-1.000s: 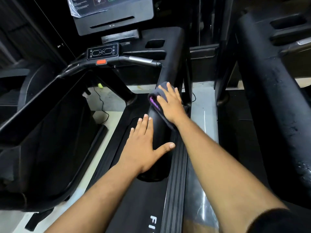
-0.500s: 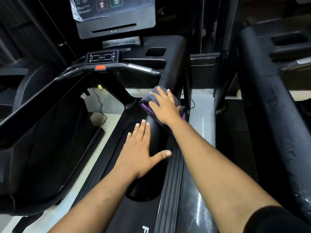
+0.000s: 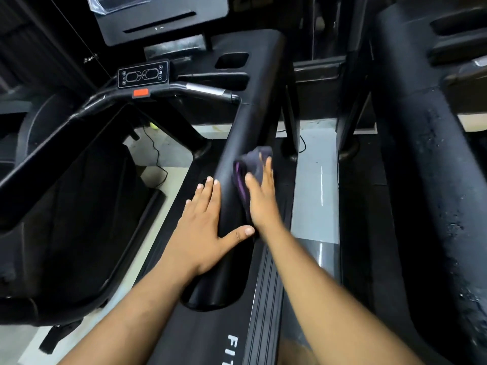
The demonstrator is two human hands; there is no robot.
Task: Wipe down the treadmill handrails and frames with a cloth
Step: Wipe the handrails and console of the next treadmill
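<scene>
A thick black treadmill upright [image 3: 245, 133] slopes from the console down to the side rail [image 3: 266, 285]. My right hand [image 3: 262, 198] presses a dark grey cloth with a purple edge [image 3: 251, 164] flat against the right side of this upright, fingers straight. My left hand [image 3: 208, 222] rests flat on the left side of the same upright, fingers spread, thumb reaching across toward the cloth's lower end. Most of the cloth is hidden under my right hand.
The console [image 3: 160, 19] and a control panel with a red button [image 3: 142, 75] sit at the top. The left handrail [image 3: 60, 133] crosses at left. A second dusty black treadmill frame [image 3: 432, 180] stands at right, across a strip of pale floor [image 3: 315, 185].
My right hand has slid the cloth down the upright and round to its right side, closer to my left thumb. My left hand stays planted on the upright.
</scene>
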